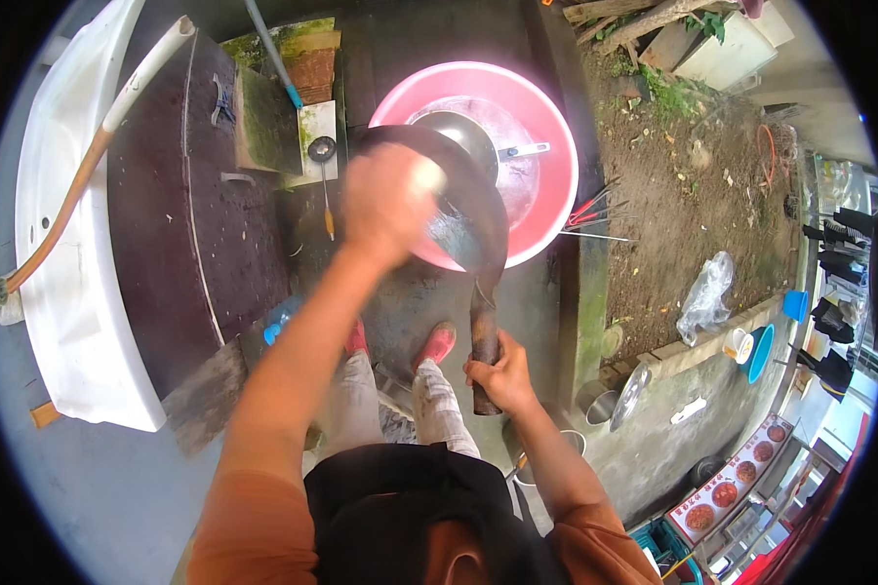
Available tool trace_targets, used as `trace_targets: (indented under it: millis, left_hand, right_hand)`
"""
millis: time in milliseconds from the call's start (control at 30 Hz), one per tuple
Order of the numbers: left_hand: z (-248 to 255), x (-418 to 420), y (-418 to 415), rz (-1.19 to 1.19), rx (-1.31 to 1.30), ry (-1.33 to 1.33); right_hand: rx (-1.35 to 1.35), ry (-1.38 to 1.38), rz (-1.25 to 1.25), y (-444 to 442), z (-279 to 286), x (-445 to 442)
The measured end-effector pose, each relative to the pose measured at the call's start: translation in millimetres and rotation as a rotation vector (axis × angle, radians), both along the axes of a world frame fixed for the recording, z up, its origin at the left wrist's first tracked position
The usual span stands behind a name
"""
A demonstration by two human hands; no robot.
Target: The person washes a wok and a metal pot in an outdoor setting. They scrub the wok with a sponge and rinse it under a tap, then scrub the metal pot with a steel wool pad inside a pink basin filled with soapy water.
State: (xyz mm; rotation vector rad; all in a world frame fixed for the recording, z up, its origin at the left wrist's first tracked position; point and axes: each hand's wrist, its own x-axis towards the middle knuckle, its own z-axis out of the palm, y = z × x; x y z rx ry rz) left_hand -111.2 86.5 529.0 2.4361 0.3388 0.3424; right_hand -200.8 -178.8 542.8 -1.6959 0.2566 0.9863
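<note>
My right hand (508, 374) is closed around the wooden handle of a dark wok (492, 212), which is tilted over the near side of a pink plastic basin (562, 131). Wet shine shows on the wok's inner face. Over that bowl is my left hand (389, 201), blurred and with its fingers curled. Whether it holds anything is hidden. In the basin, cloudy water with some foam surrounds a round steel pan (472, 135) with a light handle (525, 151). The wok covers part of this pan.
A ladle (323, 151) lies left of the basin, below a blue-ended pole (282, 69). Further left stands a dark cabinet (241, 234) beside a white sink (66, 292). Red-handled tools (589, 210) lie against a low concrete ledge (585, 307). A steel pot (600, 406) stands at right.
</note>
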Motion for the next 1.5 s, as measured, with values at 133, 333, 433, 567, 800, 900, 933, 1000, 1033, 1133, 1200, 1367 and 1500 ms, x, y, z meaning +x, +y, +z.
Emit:
trace_targets:
  millis: [133, 333, 433, 567, 800, 900, 933, 1000, 1033, 1133, 1200, 1367, 1500]
  left_hand:
    - [-9.3, -2.3, 11.2, 0.222, -0.096, 0.117]
    - [5.5, -15.4, -33.9, -0.309, -0.009, 0.162]
    - [-53.4, -4.2, 29.0, 0.233, -0.162, 0.231]
    - [-35.2, -50.5, -47.1, -0.137, -0.099, 0.11]
    - [-64.7, -57.4, -16.9, 0.246, -0.124, 0.246]
    - [-47.9, -100.7, -52.4, -0.174, -0.04, 0.094]
    - [-43.4, -105.8, -52.3, -0.288, -0.057, 0.141]
    - [-61.8, -101.9, -30.5, -0.08, -0.008, 0.138]
    - [-77.1, -98.8, -14.4, 0.025, 0.014, 0.137]
    - [-98.6, -92.4, 6.3, 0.352, -0.179, 0.21]
    - [-94.6, -111.4, -19.9, 0.178, -0.076, 0.117]
    - [-117.1, -108.3, -2.8, 0.093, -0.055, 0.127]
    - [-135.9, -90.5, 4.2, 0.277, -0.143, 0.24]
  right_hand:
    - [-0.034, 0.007, 0.022, -11.4, -4.6, -5.6]
    - [-0.106, -0.072, 0.096, -35.5, -10.0, -7.3]
    - [-0.088, -0.086, 0.164, -35.4, -5.2, -7.6]
    - [-0.189, -0.114, 0.213, -38.1, -11.9, -10.8]
    - [-0.134, -0.036, 0.254, -32.3, -30.5, -20.0]
    - [-0.106, 0.002, 0.265, -29.1, -36.1, -22.8]
    - [-0.096, 0.016, 0.265, -28.1, -37.3, -23.9]
    - [-0.044, 0.027, 0.207, -25.9, -45.2, -29.4]
    - [-0.021, 0.034, 0.179, -25.2, -48.0, -32.2]
    - [-0.117, 0.147, 0.192, -20.7, -48.7, -28.1]
    - [-0.104, 0.139, 0.192, -25.3, -57.0, -27.9]
    - [-0.111, 0.132, 0.202, -28.0, -55.9, -26.0]
    - [-0.16, 0.117, 0.222, -34.8, -64.8, -31.1]
